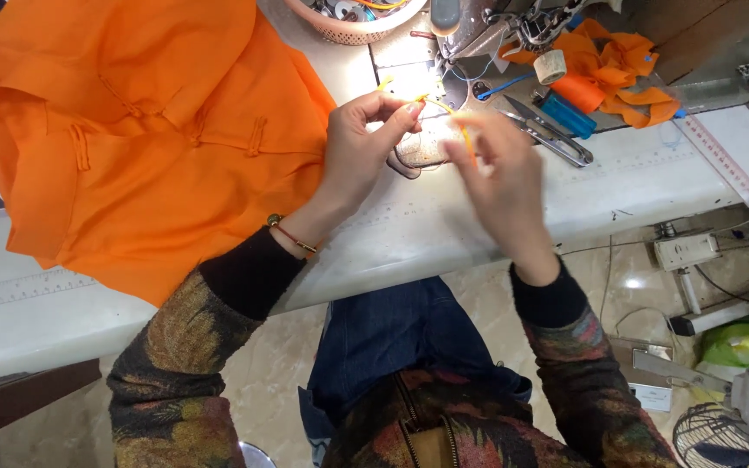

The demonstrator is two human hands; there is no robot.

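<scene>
My left hand (366, 143) and my right hand (500, 178) are raised over the white sewing table (444, 234), both pinching a thin orange cord (444, 108) that runs between their fingertips. The cord is lit by the lamp of the sewing machine (487, 26) just behind. A large orange garment (132, 121) with knotted loop fastenings lies spread on the table to the left, touching my left wrist.
Thread snips (548, 134), a blue lighter (565, 114), a thread spool (550, 67) and orange fabric scraps (617, 74) lie right of the machine. A clear ruler (717, 156) and a pink basket (348, 26) rest on the table. Floor right: green bag (743, 342), fan (721, 438).
</scene>
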